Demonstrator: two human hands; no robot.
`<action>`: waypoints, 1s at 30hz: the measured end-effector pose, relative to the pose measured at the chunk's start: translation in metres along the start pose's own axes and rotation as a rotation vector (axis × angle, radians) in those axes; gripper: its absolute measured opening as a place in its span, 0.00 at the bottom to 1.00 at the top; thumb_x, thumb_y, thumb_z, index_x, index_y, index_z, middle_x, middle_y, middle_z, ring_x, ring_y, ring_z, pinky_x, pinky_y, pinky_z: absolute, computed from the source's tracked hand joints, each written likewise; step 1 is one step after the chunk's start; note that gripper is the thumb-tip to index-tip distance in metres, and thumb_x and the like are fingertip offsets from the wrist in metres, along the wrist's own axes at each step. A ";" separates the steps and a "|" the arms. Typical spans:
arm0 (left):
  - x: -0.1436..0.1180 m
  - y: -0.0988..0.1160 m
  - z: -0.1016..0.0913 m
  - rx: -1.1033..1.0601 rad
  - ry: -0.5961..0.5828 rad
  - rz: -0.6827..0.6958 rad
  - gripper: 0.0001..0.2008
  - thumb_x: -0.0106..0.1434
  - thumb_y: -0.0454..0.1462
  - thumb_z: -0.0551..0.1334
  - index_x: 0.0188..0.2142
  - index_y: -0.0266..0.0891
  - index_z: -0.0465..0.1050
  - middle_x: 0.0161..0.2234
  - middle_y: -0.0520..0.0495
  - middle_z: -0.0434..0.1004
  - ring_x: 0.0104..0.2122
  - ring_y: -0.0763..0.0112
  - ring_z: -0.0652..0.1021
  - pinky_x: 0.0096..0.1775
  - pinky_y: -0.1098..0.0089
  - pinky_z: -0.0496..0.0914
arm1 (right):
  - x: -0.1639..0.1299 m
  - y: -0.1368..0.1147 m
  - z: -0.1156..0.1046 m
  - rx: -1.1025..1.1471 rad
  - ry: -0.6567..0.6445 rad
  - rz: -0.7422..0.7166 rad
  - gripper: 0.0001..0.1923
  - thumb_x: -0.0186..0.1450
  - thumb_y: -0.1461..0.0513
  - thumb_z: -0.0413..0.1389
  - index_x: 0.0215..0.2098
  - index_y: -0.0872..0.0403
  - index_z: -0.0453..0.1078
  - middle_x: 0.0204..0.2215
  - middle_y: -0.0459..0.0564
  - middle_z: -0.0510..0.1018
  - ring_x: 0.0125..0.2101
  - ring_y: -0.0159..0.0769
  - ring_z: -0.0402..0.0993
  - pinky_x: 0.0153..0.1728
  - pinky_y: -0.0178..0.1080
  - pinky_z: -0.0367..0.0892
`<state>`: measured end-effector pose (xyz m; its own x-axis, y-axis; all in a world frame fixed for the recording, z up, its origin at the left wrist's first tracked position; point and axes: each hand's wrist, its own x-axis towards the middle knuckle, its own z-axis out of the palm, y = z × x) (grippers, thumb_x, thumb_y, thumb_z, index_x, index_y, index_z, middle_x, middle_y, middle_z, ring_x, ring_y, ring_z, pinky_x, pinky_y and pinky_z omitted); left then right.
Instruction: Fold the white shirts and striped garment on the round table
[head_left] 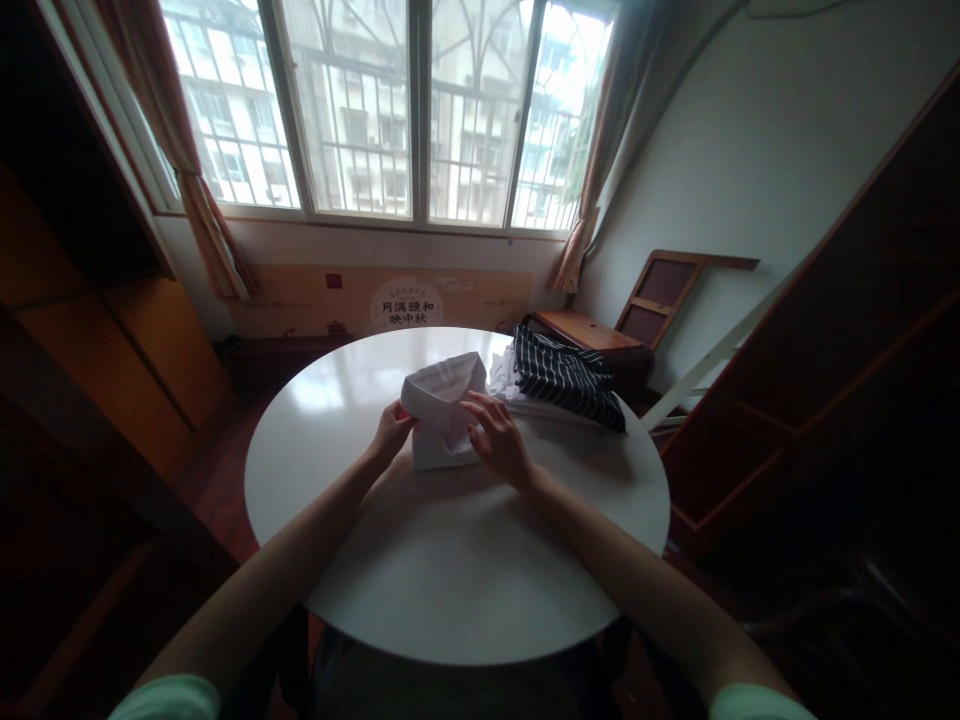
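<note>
A folded white garment [444,412] lies in the middle of a round white table [450,560], its upper flap standing up and curling over. My left hand [391,433] grips the garment's left edge. On its right side rests my right hand [496,437], fingers spread and pressing the cloth. Both forearms reach in from the near edge of the table.
A pile of clothes topped by a dark striped garment [564,382] sits at the table's far right. Behind it stand a small wooden desk [585,332] and a leaning wooden frame [664,290]. Dark wooden furniture flanks both sides; a barred window [390,110] fills the back wall.
</note>
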<state>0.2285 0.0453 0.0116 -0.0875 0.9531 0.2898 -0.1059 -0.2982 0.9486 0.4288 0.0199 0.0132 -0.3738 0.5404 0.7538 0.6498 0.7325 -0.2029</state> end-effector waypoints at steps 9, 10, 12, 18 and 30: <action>-0.008 0.006 0.002 0.059 -0.254 0.006 0.05 0.40 0.34 0.60 0.20 0.33 0.72 0.19 0.52 0.72 0.22 0.73 0.69 0.25 0.74 0.64 | -0.004 0.001 0.007 -0.060 -0.086 0.079 0.23 0.59 0.57 0.56 0.52 0.53 0.64 0.60 0.59 0.53 0.59 0.50 0.48 0.54 0.54 0.56; -0.009 0.008 0.002 0.071 -0.284 0.003 0.05 0.41 0.34 0.60 0.20 0.33 0.72 0.20 0.51 0.74 0.23 0.72 0.70 0.26 0.73 0.64 | -0.004 0.002 0.008 -0.061 -0.085 0.101 0.21 0.58 0.56 0.57 0.49 0.54 0.66 0.60 0.59 0.53 0.59 0.51 0.48 0.54 0.54 0.56; -0.013 0.011 0.002 0.080 -0.357 -0.013 0.05 0.42 0.33 0.60 0.20 0.33 0.74 0.26 0.48 0.77 0.27 0.69 0.73 0.29 0.71 0.66 | -0.003 0.003 0.008 -0.061 -0.086 0.153 0.21 0.55 0.55 0.60 0.45 0.55 0.69 0.59 0.61 0.54 0.58 0.53 0.49 0.53 0.53 0.57; -0.020 0.020 0.004 0.115 -0.506 -0.072 0.13 0.52 0.41 0.61 0.34 0.34 0.78 0.36 0.44 0.79 0.34 0.67 0.76 0.38 0.69 0.68 | 0.001 0.002 0.001 0.040 -0.177 0.264 0.22 0.56 0.57 0.58 0.49 0.53 0.67 0.55 0.58 0.62 0.47 0.47 0.66 0.42 0.41 0.66; -0.005 -0.012 -0.003 0.553 -0.312 0.170 0.19 0.54 0.40 0.60 0.45 0.36 0.72 0.46 0.41 0.73 0.45 0.61 0.73 0.48 0.60 0.67 | 0.002 0.020 -0.002 0.503 0.105 0.668 0.18 0.59 0.49 0.45 0.32 0.55 0.66 0.31 0.51 0.72 0.30 0.37 0.67 0.29 0.36 0.62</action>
<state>0.2272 0.0437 -0.0014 0.2422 0.8904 0.3854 0.4158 -0.4542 0.7880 0.4422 0.0345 0.0123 0.0639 0.9026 0.4256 0.3309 0.3832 -0.8623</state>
